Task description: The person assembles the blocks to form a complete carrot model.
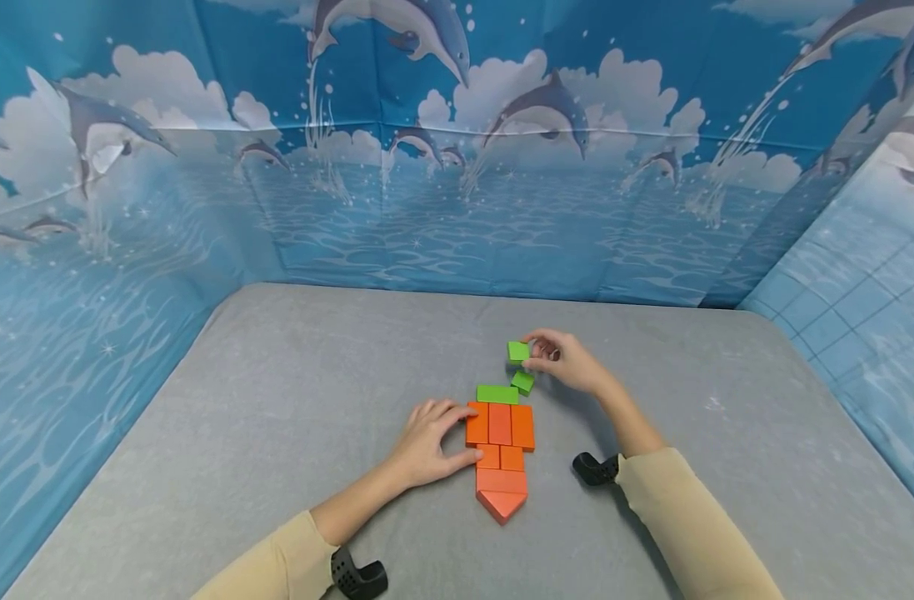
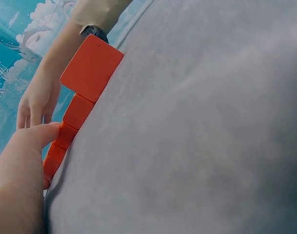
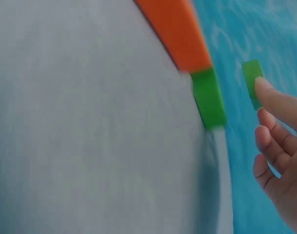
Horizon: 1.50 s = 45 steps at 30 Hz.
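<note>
My right hand (image 1: 565, 360) pinches a small green block (image 1: 518, 352) between thumb and fingers, raised off the table. In the right wrist view the thumb lies against the face of this green block (image 3: 253, 84). Below it another small green block (image 1: 523, 382) sits at an angle by the corner of a flat green block (image 1: 497, 394). Several orange blocks (image 1: 500, 423) lie joined in a column, with a triangular block (image 1: 502, 505) at the near end. My left hand (image 1: 427, 446) touches the column's left side with spread thumb and forefinger.
The blocks lie on a grey cloth-covered table (image 1: 314, 367). A blue curtain printed with dolphins (image 1: 442, 225) hangs behind it and along the sides. Black wrist devices (image 1: 359, 575) sit at the cuffs of the beige sleeves (image 1: 696, 525).
</note>
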Each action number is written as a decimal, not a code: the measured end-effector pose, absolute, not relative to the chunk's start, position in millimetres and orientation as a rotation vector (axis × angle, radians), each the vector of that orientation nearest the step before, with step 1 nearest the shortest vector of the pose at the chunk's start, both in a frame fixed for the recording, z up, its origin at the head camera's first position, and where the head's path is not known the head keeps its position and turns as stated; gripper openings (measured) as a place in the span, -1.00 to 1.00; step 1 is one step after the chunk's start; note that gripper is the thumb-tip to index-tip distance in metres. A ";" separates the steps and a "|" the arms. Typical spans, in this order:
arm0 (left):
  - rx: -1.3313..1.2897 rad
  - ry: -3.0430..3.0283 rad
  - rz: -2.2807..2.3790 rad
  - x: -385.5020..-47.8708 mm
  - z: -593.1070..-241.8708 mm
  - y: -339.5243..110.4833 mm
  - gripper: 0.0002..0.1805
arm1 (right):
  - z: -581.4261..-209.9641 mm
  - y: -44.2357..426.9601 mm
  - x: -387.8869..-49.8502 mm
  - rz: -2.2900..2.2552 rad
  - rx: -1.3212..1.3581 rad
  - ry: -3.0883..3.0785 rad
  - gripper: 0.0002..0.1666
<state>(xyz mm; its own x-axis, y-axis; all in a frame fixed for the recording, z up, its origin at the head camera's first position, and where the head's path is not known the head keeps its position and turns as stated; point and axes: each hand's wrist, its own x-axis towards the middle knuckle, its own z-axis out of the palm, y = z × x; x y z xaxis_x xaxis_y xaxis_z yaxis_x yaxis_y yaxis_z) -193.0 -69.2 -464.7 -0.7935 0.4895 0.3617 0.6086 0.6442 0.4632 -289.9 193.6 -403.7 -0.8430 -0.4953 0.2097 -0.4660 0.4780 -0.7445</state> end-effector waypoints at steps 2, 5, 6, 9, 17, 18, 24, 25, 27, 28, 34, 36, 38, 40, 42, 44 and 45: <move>-0.896 -2.664 -0.858 -192.7 -464.4 -69.0 -0.41 | -397.0 180.1 -286.8 -1.320 -0.904 2.627 -0.65; -0.894 -2.669 -0.849 -192.8 -464.4 -68.6 -0.41 | -391.5 164.4 -284.2 -1.304 -0.956 2.580 -0.66; -0.894 -2.670 -0.849 -192.8 -464.4 -68.6 -0.40 | -393.4 160.8 -285.4 -1.293 -0.963 2.573 -0.66; -0.896 -2.668 -0.850 -192.7 -464.5 -68.7 -0.40 | -404.6 153.5 -293.3 -1.219 -0.972 2.575 -0.67; -0.905 -2.649 -0.865 -192.5 -464.0 -69.4 -0.42 | -421.7 140.6 -307.6 -1.091 -1.039 2.537 -0.67; -0.906 -2.647 -0.866 -192.5 -463.9 -69.4 -0.42 | -421.6 139.4 -307.7 -1.082 -1.044 2.534 -0.67; -0.907 -2.653 -0.861 -192.7 -463.6 -69.6 -0.42 | -423.5 137.2 -308.7 -1.065 -1.034 2.518 -0.66; -0.907 -2.653 -0.861 -192.6 -463.5 -69.7 -0.42 | -424.4 137.7 -309.1 -1.070 -1.036 2.512 -0.66; -0.906 -2.653 -0.861 -192.5 -463.4 -69.6 -0.42 | -425.3 139.0 -309.4 -1.086 -1.036 2.500 -0.66; -0.906 -2.653 -0.858 -192.7 -463.5 -69.4 -0.42 | -425.3 139.6 -309.2 -1.090 -1.030 2.496 -0.67; -0.905 -2.663 -0.855 -193.1 -463.8 -69.4 -0.41 | -424.5 141.7 -309.1 -1.074 -0.960 2.500 -0.71; -0.905 -2.660 -0.860 -192.8 -463.5 -69.6 -0.41 | -424.4 141.5 -309.4 -1.064 -0.943 2.502 -0.72; -0.908 -2.656 -0.864 -192.7 -463.4 -69.6 -0.40 | -424.9 141.0 -310.0 -1.057 -0.939 2.499 -0.73; -0.912 -2.655 -0.865 -192.8 -463.5 -69.7 -0.40 | -425.3 140.8 -310.1 -1.055 -0.948 2.495 -0.73; -0.915 -2.653 -0.868 -192.8 -463.7 -69.7 -0.41 | -426.2 140.6 -310.5 -1.052 -0.960 2.490 -0.73; -0.916 -2.650 -0.870 -192.7 -463.8 -69.7 -0.41 | -427.2 140.7 -310.8 -1.048 -0.967 2.488 -0.72; -0.917 -2.648 -0.871 -192.6 -463.7 -69.6 -0.41 | -427.2 140.9 -310.6 -1.047 -0.971 2.486 -0.72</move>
